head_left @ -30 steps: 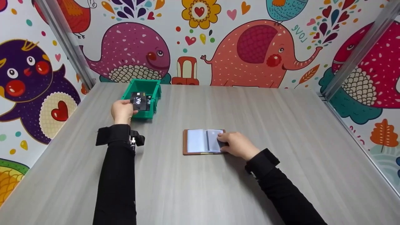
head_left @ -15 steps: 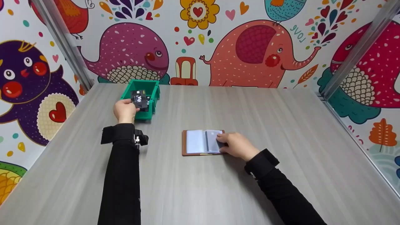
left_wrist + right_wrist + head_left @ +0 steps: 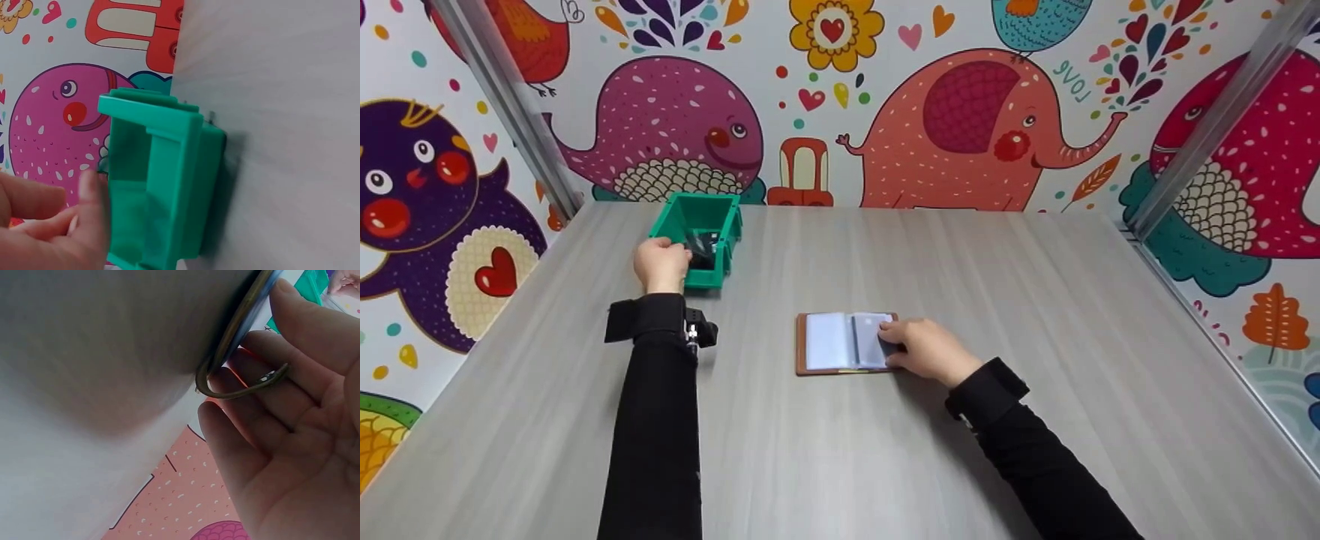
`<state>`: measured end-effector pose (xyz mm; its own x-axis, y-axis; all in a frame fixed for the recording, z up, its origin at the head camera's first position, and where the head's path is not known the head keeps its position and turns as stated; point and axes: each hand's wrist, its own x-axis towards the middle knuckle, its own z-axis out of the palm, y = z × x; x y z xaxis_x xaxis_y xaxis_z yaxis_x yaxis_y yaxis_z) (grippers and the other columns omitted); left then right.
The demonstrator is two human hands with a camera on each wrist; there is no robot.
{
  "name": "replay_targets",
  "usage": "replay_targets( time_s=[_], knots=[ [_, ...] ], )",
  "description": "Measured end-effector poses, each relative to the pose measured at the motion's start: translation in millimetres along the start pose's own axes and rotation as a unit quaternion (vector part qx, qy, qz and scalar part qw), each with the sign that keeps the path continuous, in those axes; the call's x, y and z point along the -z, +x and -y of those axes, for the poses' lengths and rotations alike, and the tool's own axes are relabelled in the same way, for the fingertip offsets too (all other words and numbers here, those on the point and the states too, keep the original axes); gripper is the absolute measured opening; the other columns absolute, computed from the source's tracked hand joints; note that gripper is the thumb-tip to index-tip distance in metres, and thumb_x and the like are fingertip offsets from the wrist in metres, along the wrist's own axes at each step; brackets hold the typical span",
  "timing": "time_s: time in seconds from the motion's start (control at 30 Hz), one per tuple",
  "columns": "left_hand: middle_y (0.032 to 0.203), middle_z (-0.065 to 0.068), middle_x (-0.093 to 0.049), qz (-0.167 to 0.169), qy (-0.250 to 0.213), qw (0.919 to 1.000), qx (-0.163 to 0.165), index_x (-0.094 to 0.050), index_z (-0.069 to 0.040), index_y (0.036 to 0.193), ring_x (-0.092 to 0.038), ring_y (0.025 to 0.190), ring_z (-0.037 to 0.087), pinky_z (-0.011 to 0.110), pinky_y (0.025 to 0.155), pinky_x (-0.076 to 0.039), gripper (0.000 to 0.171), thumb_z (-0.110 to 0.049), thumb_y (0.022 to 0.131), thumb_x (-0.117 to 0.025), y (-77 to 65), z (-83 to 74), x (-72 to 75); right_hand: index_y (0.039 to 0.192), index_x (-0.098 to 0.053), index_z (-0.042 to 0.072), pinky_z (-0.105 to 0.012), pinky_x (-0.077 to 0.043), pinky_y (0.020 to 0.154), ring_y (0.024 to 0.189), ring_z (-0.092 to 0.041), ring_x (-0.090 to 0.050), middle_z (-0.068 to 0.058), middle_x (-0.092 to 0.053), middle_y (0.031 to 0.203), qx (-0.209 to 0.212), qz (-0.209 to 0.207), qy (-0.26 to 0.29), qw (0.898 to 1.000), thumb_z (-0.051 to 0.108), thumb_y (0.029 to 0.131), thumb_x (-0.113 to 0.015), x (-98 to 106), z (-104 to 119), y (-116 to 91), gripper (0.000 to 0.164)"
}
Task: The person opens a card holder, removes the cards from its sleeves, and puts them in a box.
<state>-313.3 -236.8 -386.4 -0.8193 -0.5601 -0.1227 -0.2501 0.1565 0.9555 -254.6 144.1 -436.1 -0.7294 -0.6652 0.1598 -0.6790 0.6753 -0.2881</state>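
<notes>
At the near left side of a green bin [image 3: 705, 280] is my left hand [image 3: 661, 265]. In the left wrist view its thumb and fingers [image 3: 42, 194] stand apart, with no card showing between them. Inside the bin, just past the fingertips, is a blurred dark card [image 3: 701, 249], which overlaps other black cards lying there. An open brown card wallet [image 3: 829, 341] with clear sleeves lies on the table. My right hand [image 3: 931, 349] pinches its right edge, thumb on the sleeves and fingers beneath. A curved strap [image 3: 239, 392] of the wallet crosses the fingers in the right wrist view.
The grey wood-grain table [image 3: 840, 457] meets a patterned back wall [image 3: 817, 97] just behind the bin. Similar printed walls stand at both sides, with metal posts [image 3: 502, 105] in the corners.
The black VIP card that my left hand held over the bin has left the fingers and is down in the bin. My right hand and the wallet stay as they were.
</notes>
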Motion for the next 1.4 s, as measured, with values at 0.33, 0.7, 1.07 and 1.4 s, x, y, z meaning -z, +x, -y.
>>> replay_targets(
  time_s=[0.33,0.7,1.07,1.4],
  knots=[
    [0.139,0.024,-0.052,0.0,-0.013,0.9998,-0.016,-0.047,0.007,0.142,-0.054,0.126,0.03,0.034,0.103,-0.044,0.043,-0.002,0.1,-0.047,-1.0,3.8,2.7,0.116,-0.071,-0.002,-0.044,-0.052,0.089,0.108,-0.037,-0.064,-0.017,-0.065,0.125,-0.005,0.005,0.0,1.0,0.006,0.08,-0.079,-2,0,1,0.038],
    [0.136,0.024,-0.055,0.003,-0.005,0.9999,-0.013,-0.046,0.006,0.143,-0.058,0.122,0.03,0.033,0.103,-0.044,0.042,-0.002,0.101,-0.047,-2.9,1.8,3.7,0.112,-0.073,-0.001,-0.044,-0.052,0.087,0.106,-0.038,-0.064,-0.019,-0.065,0.123,0.013,-0.001,-0.002,1.0,0.004,0.078,-0.078,0,0,-1,0.034],
    [0.135,0.023,-0.056,0.015,-0.024,0.9994,-0.023,-0.045,0.008,0.142,-0.058,0.122,0.029,0.031,0.099,-0.047,0.043,0.002,0.1,-0.041,-6.2,1.6,3.9,0.116,-0.071,-0.002,-0.046,-0.051,0.09,0.109,-0.039,-0.063,-0.018,-0.064,0.125,-0.001,0.003,-0.001,1.0,0.005,0.079,-0.078,1,2,-1,0.038],
    [0.133,0.021,-0.059,0.048,0.007,0.9976,-0.05,-0.048,0.004,0.141,-0.06,0.117,0.028,0.03,0.096,-0.048,0.041,0.002,0.101,-0.041,-16.3,0.1,1.2,0.112,-0.072,-0.001,-0.045,-0.051,0.089,0.108,-0.038,-0.064,-0.018,-0.065,0.123,0.011,0.0,-0.005,1.0,0.003,0.078,-0.078,1,1,-1,0.035]
  ],
)
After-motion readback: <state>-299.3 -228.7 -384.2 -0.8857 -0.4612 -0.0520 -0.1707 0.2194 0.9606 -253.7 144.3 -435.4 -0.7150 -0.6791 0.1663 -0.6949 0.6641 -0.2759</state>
